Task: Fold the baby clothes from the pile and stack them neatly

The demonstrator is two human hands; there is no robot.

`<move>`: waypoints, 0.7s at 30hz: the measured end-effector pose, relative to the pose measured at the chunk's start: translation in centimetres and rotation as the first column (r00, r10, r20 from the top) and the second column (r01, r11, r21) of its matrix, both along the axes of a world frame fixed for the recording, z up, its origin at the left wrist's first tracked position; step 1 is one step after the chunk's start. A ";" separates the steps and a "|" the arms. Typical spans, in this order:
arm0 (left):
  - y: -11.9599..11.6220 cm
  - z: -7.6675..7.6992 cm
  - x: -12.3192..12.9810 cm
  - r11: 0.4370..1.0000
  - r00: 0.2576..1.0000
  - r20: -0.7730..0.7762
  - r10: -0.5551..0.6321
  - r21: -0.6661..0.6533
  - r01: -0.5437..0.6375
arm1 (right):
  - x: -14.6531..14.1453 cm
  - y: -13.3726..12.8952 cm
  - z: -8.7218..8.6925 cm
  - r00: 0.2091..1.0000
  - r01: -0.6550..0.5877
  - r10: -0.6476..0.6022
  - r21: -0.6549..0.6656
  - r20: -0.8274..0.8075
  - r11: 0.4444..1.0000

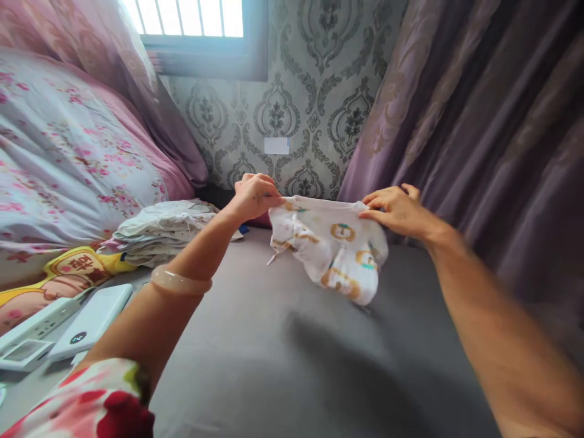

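Stretched between my two hands is a small white baby garment (337,243) printed with brown lion faces; a thin tie dangles at its left side. My left hand (256,196) pinches its upper left corner, thumb and fingers pressed together. My right hand (395,210) grips the upper right corner between thumb and fingers. The cloth hangs above the grey bed sheet (246,340), slightly blurred, its lower part bunched and swinging to the right. Whether it is a top or another kind of garment I cannot tell.
A stack of folded clothes (159,234) lies at the left, beside a floral quilt (86,140). Nearer are a yellow cushion (82,267), a white power strip (45,322) and a white power bank (98,319). Purple curtains (438,121) hang at the right.
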State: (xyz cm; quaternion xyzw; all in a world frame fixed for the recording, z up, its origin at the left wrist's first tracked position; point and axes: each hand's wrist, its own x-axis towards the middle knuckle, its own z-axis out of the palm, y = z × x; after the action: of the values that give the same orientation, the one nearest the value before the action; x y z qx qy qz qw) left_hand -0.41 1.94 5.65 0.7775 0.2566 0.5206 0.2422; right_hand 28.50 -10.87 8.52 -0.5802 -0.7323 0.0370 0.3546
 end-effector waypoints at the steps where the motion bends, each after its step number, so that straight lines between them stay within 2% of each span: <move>1: -0.3 0.0 0.1 1.000 1.000 0.003 0.006 -0.010 -0.006 | 0.0 0.0 -0.2 0.998 -0.055 0.055 -0.028 -0.025 0.998; 3: -1.0 0.3 0.3 0.995 0.996 0.048 -0.073 -0.057 0.076 | 0.2 -0.1 -0.5 0.958 -0.233 0.215 -0.082 -0.188 0.969; 5: -1.6 0.5 0.4 0.970 0.976 0.112 -0.189 -0.130 0.203 | 0.4 0.0 -0.8 0.910 -0.316 0.263 -0.126 -0.319 0.940; 7: -1.8 0.5 0.7 0.949 0.963 0.175 -0.204 -0.204 0.238 | 0.5 0.4 -1.1 0.915 -0.279 0.226 -0.121 -0.333 0.953; 11: -1.0 -0.4 1.4 0.943 0.970 0.227 -0.084 -0.297 0.151 | 0.4 1.3 -1.6 0.940 -0.146 0.137 -0.005 -0.313 0.989; 17: -0.1 -1.5 2.5 0.929 0.951 0.301 -0.064 -0.331 0.167 | 0.1 2.3 -2.9 0.903 -0.107 0.088 -0.020 -0.421 0.994; 21: 0.5 -2.1 2.9 0.938 0.956 0.293 -0.024 -0.324 0.123 | 0.0 3.1 -3.8 0.893 -0.062 0.062 0.016 -0.445 0.998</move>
State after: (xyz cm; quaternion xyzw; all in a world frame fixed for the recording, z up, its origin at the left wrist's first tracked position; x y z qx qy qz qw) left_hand 2.52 2.43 3.54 0.6502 0.2752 0.5655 0.4263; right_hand 28.46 -7.75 4.70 -0.5326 -0.6499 0.1796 0.5116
